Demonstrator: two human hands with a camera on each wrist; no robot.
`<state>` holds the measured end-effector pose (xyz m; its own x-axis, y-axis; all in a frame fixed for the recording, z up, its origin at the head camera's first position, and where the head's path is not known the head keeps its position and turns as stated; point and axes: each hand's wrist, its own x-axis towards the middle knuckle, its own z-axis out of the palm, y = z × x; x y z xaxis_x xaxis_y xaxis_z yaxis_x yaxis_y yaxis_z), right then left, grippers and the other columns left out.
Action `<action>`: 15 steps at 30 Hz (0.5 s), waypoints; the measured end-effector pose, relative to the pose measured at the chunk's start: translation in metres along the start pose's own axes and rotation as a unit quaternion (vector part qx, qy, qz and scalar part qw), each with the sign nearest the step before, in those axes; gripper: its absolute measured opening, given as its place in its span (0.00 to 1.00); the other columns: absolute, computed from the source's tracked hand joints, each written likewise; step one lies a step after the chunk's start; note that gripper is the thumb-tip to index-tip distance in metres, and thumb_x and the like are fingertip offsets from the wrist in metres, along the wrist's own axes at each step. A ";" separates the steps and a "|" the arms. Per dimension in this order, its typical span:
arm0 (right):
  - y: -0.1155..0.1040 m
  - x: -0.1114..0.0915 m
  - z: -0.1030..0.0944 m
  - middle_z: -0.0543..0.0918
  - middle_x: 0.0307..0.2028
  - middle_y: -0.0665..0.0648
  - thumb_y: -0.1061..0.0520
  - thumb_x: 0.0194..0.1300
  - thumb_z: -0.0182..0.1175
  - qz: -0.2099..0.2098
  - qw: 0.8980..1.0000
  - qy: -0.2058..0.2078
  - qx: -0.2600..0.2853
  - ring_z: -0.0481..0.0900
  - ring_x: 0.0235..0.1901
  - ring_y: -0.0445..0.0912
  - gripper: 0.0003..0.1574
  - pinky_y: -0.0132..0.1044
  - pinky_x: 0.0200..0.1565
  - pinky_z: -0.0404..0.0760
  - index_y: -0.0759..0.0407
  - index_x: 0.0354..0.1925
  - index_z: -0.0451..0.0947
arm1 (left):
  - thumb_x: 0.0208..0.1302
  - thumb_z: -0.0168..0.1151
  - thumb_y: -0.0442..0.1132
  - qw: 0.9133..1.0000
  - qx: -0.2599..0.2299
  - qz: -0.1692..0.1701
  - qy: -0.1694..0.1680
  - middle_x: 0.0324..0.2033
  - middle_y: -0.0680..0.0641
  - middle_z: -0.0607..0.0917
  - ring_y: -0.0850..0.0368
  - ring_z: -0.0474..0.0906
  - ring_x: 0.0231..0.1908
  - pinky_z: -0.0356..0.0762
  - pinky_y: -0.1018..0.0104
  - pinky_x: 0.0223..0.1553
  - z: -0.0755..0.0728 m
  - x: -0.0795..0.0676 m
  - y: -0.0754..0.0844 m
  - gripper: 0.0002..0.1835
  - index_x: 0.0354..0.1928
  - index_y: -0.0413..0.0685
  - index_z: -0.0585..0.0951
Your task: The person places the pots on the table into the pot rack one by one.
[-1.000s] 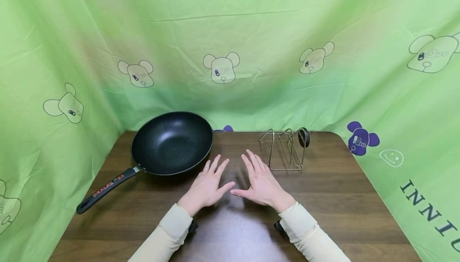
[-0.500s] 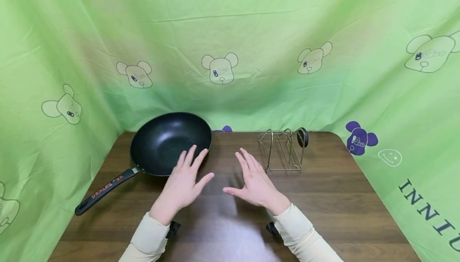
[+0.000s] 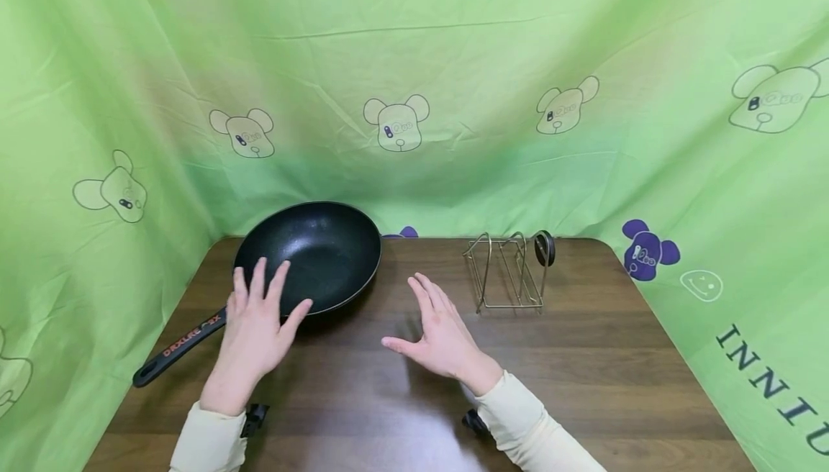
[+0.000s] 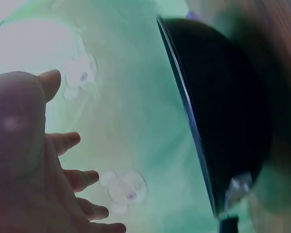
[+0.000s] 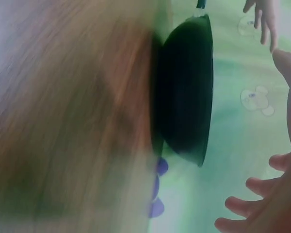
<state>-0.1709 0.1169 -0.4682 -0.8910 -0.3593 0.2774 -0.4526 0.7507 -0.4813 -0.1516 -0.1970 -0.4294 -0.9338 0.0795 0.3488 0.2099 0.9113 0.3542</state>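
Observation:
A black frying pan [image 3: 330,256] with deep curved walls sits at the back left of the table, its lettered black handle [image 3: 184,348] angled toward the front left. Spread fingers of my left hand [image 3: 252,328] overlap the pan's near left rim in the head view; the left wrist view shows a gap between this hand [image 4: 24,160] and the pan [image 4: 223,107]. Over the middle of the table, my right hand [image 3: 443,335] holds nothing, its thumb out to the side and fingers extended. The right wrist view has the pan [image 5: 186,92] beyond that hand [image 5: 276,194].
A gold wire rack [image 3: 512,274] with a round black disc [image 3: 545,248] at its right end stands at the back right of the wooden table [image 3: 583,386]. Green printed fabric [image 3: 473,47] encloses the back and both sides.
My left hand has moved left, from the middle of the table to the pan's handle side. The right hand has drifted a little left. Pan and rack have stayed put.

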 end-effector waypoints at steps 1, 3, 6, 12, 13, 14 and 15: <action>-0.002 0.001 0.001 0.54 0.78 0.57 0.23 0.54 0.66 -0.001 1.000 0.003 0.003 0.55 0.75 0.58 0.69 0.59 0.73 0.58 0.56 0.78 0.50 | 0.73 0.53 0.63 1.000 0.002 -0.007 0.002 0.76 0.30 0.52 0.22 0.37 0.74 0.50 0.19 0.62 -0.002 -0.001 -0.005 0.40 0.78 0.51 0.57; -0.006 0.004 0.003 0.56 0.77 0.57 0.23 0.54 0.67 -0.007 1.000 0.011 0.009 0.56 0.75 0.57 0.68 0.59 0.72 0.60 0.56 0.78 0.52 | 0.74 0.51 0.63 1.000 0.009 -0.023 0.002 0.75 0.29 0.52 0.22 0.35 0.74 0.48 0.18 0.62 -0.006 -0.005 -0.015 0.41 0.79 0.50 0.56; -0.013 0.009 0.008 0.60 0.75 0.58 0.24 0.56 0.66 -0.017 1.000 0.020 0.018 0.60 0.74 0.56 0.66 0.57 0.71 0.63 0.57 0.76 0.54 | 0.74 0.48 0.64 0.998 0.020 -0.053 -0.008 0.76 0.27 0.47 0.21 0.30 0.74 0.43 0.17 0.62 -0.012 -0.011 -0.030 0.42 0.80 0.49 0.52; -0.024 0.012 0.018 0.64 0.73 0.60 0.26 0.57 0.67 -0.027 0.999 0.015 0.040 0.63 0.72 0.55 0.61 0.53 0.70 0.66 0.56 0.75 0.58 | 0.74 0.44 0.67 0.990 0.041 -0.130 -0.037 0.76 0.26 0.37 0.19 0.23 0.71 0.36 0.14 0.59 -0.023 -0.026 -0.059 0.46 0.80 0.45 0.46; -0.026 0.012 0.020 0.64 0.73 0.59 0.26 0.57 0.67 -0.026 0.999 0.010 0.043 0.63 0.72 0.55 0.61 0.53 0.70 0.66 0.56 0.74 0.58 | 0.74 0.43 0.68 0.987 0.046 -0.144 -0.046 0.76 0.25 0.37 0.17 0.25 0.71 0.37 0.13 0.58 -0.024 -0.029 -0.063 0.46 0.80 0.45 0.46; -0.028 0.011 0.022 0.64 0.73 0.59 0.26 0.57 0.67 -0.025 0.999 0.005 0.044 0.63 0.72 0.55 0.60 0.53 0.70 0.67 0.55 0.74 0.59 | 0.74 0.42 0.69 0.984 0.050 -0.158 -0.057 0.75 0.24 0.38 0.15 0.27 0.70 0.38 0.13 0.57 -0.025 -0.032 -0.067 0.47 0.80 0.44 0.46; -0.029 0.010 0.024 0.64 0.73 0.58 0.26 0.57 0.67 -0.021 0.999 -0.005 0.046 0.63 0.72 0.54 0.60 0.53 0.70 0.67 0.54 0.75 0.58 | 0.74 0.40 0.70 0.981 0.053 -0.172 -0.071 0.74 0.23 0.39 0.13 0.29 0.69 0.38 0.12 0.56 -0.026 -0.035 -0.071 0.48 0.79 0.44 0.45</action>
<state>-0.1673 0.0779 -0.4711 -0.8710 -0.3951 0.2919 -0.4909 0.6812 -0.5431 -0.1261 -0.2755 -0.4443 -0.9767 -0.1910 0.0977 -0.1484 0.9303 0.3355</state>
